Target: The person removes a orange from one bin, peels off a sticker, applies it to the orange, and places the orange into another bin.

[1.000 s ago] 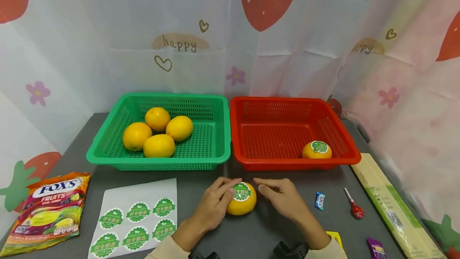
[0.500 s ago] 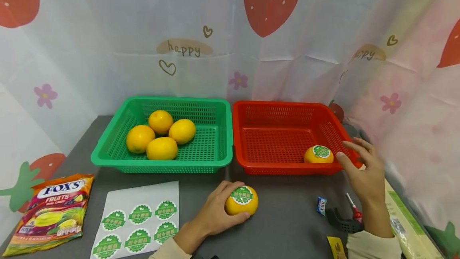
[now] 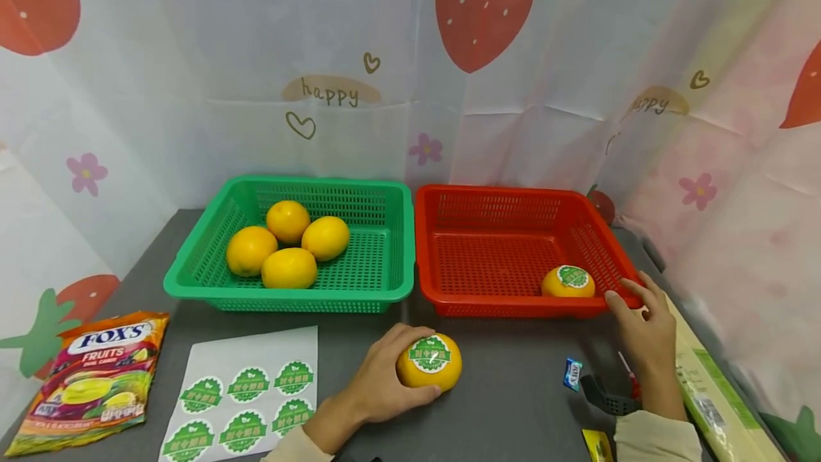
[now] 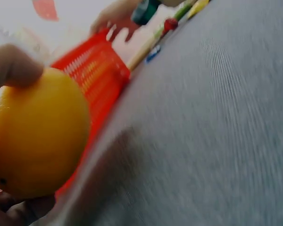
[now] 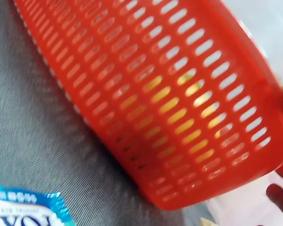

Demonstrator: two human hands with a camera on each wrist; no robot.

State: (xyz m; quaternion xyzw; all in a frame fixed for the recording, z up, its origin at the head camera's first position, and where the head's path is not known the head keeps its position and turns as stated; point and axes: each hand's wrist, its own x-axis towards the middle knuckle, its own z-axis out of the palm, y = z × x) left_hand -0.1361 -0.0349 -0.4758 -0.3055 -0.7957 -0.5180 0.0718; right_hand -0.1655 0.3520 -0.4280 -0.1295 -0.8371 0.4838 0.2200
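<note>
My left hand grips an orange with a round green-and-white sticker on its top, thumb in front and fingers behind. In the left wrist view the orange fills the space between thumb and fingers, close over the grey tabletop. My right hand holds the front right corner of a red basket, its thumb at the front rim and its fingers over the side rim. Inside that basket, near this corner, lies another stickered orange. Through the slots of the red basket the fruit shows yellow in the right wrist view.
A green basket with several plain oranges stands left of the red one. Nearer lie a sheet of green stickers and a candy bag. Around my right forearm are a blue-wrapped candy, a yellow packet and a long pale package.
My right hand has left the stickered orange and moved right and away to the red basket's corner, closing on its rim. The left hand has wrapped its fingers and thumb round the orange.
</note>
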